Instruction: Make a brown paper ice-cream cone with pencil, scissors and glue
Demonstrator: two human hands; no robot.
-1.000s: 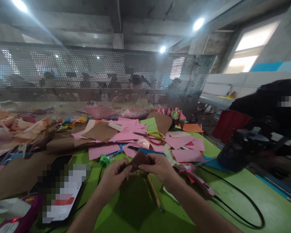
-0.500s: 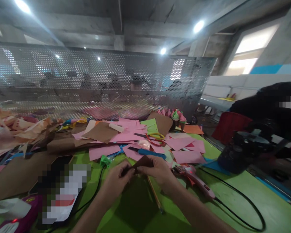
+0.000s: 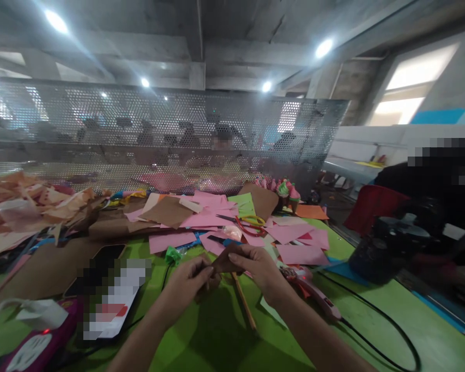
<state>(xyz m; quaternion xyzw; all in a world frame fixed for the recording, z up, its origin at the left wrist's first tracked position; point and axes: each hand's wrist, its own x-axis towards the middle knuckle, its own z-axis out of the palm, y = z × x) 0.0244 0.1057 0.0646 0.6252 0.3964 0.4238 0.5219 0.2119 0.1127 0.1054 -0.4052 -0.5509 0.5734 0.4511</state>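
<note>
Over the middle of the green table (image 3: 217, 343), my left hand (image 3: 188, 281) and my right hand (image 3: 256, 268) hold a small piece of brown paper (image 3: 222, 261) between them. Both hands have their fingers pinched on it; the left fingers partly cover its near end. Under my right hand lies a pencil (image 3: 243, 302), slanting toward me. Just beyond my fingers are a blue-handled cutter (image 3: 231, 242), partly hidden, and scissors (image 3: 251, 222) with red and yellow handles. To the right of my right wrist lies a pink glue gun (image 3: 318, 294) with a black cord.
Pink paper sheets (image 3: 172, 241) spread across the table's far side. Crumpled peach paper (image 3: 31, 206) piles up at the left. Phones (image 3: 104, 263) and a purple power strip (image 3: 42, 336) lie left. A dark jar (image 3: 380, 253) stands right, near a seated person. A perforated screen (image 3: 170, 134) rises behind.
My view has shifted slightly, so the scene sits a little lower and to the right. Both hands still hold the brown paper, with the left fingers turned somewhat on it.
</note>
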